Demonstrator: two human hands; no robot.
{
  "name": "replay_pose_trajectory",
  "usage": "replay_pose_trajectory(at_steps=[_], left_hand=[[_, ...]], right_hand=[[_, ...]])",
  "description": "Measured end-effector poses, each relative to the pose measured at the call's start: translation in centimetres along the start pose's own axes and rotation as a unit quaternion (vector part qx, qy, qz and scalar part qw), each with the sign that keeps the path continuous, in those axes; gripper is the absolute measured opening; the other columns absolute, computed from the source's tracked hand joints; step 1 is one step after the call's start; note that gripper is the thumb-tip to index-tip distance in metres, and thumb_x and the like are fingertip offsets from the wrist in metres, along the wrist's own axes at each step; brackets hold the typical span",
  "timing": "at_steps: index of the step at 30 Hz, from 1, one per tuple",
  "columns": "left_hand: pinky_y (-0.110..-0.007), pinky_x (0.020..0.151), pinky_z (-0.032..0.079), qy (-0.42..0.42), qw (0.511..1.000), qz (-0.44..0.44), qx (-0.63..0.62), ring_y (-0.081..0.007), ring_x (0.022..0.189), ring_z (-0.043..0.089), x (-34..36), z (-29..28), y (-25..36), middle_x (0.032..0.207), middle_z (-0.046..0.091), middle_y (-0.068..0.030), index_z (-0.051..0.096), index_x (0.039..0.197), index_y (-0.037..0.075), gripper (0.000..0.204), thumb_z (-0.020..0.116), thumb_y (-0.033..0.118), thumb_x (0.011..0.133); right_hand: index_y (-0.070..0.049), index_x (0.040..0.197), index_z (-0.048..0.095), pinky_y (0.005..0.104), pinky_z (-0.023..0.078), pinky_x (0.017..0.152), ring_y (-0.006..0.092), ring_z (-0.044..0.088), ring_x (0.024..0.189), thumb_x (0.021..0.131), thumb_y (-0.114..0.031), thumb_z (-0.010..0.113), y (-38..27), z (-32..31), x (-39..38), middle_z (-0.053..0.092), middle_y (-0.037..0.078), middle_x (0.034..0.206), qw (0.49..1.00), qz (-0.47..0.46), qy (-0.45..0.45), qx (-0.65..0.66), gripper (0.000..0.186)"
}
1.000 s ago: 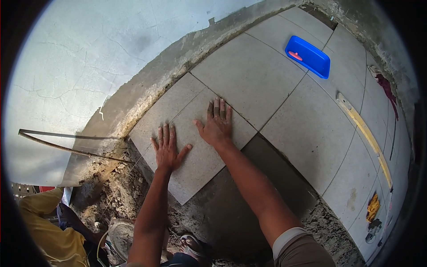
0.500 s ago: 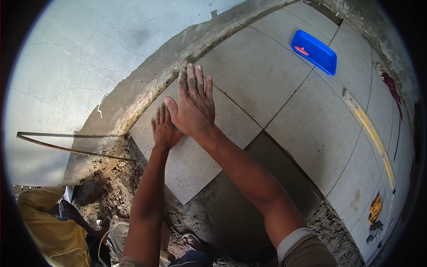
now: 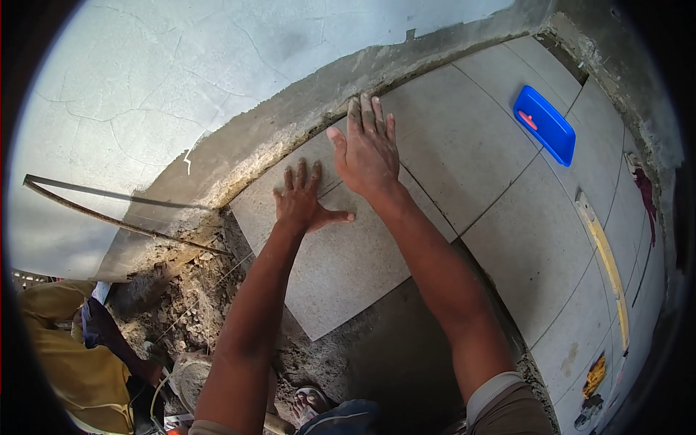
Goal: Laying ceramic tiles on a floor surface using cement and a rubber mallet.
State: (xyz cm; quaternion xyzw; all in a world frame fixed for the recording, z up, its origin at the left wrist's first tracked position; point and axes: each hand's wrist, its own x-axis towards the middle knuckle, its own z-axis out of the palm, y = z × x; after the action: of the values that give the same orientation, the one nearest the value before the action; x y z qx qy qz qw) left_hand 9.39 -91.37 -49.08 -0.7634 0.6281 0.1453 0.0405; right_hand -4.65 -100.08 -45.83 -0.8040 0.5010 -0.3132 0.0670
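Observation:
Both palms lie on a light grey floor tile (image 3: 348, 275) set along the foot of the wall. My left hand (image 3: 299, 206) is spread flat on the tile, thumb out to the right, holding nothing. Farther up, my right hand (image 3: 370, 148) lies with fingers stretched toward the wall-side edge, its fingertips smeared with grey mortar. Dark wet mortar (image 3: 406, 348) shows beside the tile's near right edge. A narrow joint separates the tile from the neighbouring laid tile (image 3: 464, 138).
A blue tray (image 3: 554, 134) holding a pink item rests on the tiles at the far right. Nearby lie a long yellow bar (image 3: 605, 261) and an orange cloth (image 3: 595, 375). A bent rod (image 3: 109, 217) leans by the wall. Another person in yellow clothing (image 3: 65, 355) is at lower left.
My left hand has spread its fingers and thumb apart. My right hand stays stretched out on the tile side near the wall. The whole view has shifted, with the scene turned slightly.

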Motion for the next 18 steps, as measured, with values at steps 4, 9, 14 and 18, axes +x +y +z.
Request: replay_pose_trajectory(at_steps=[4,9,14,18], left_hand=[[-0.081,0.111,0.017,-0.057,0.998,-0.018,-0.003,-0.0505,0.156,0.002,1.0,-0.7,0.1,0.173,0.003,-0.0134,0.018,0.166,0.028,0.141,0.073,0.091,0.052],[-0.088,0.103,0.014,-0.041,0.999,-0.031,0.0,-0.0555,0.153,-0.004,2.0,0.1,1.0,0.174,-0.002,-0.0105,0.019,0.165,0.029,0.138,0.072,0.092,0.055],[-0.088,0.103,0.016,-0.033,0.999,-0.001,-0.003,-0.0555,0.153,-0.003,2.6,0.5,3.2,0.174,-0.002,-0.0088,0.014,0.166,0.032,0.134,0.072,0.089,0.059],[-0.088,0.099,0.028,0.094,0.987,0.05,0.118,-0.0566,0.152,0.01,6.9,6.7,-5.1,0.174,0.003,-0.0084,0.006,0.166,0.034,0.123,0.074,0.076,0.072]], right_hand=[[0.006,0.153,0.035,0.0572,0.016,0.125,0.0407,0.023,0.154,0.104,-0.047,0.046,-2.1,2.7,0.7,0.032,0.027,0.161,0.992,-0.1,0.067,0.024,0.073],[0.008,0.153,0.035,0.0573,0.013,0.125,0.0377,0.022,0.155,0.102,-0.056,0.045,2.3,9.1,-1.6,0.027,0.026,0.165,0.997,-0.013,-0.066,-0.027,0.083],[0.008,0.152,0.038,0.0572,0.015,0.125,0.0404,0.026,0.153,0.102,-0.056,0.044,4.9,6.4,-2.5,0.033,0.028,0.161,0.997,-0.018,-0.066,-0.038,0.081],[0.003,0.145,0.05,0.0572,0.022,0.122,0.0408,0.035,0.148,0.101,-0.05,0.05,1.7,-0.9,-7.9,0.043,0.028,0.153,0.968,-0.18,-0.175,0.018,0.068]])
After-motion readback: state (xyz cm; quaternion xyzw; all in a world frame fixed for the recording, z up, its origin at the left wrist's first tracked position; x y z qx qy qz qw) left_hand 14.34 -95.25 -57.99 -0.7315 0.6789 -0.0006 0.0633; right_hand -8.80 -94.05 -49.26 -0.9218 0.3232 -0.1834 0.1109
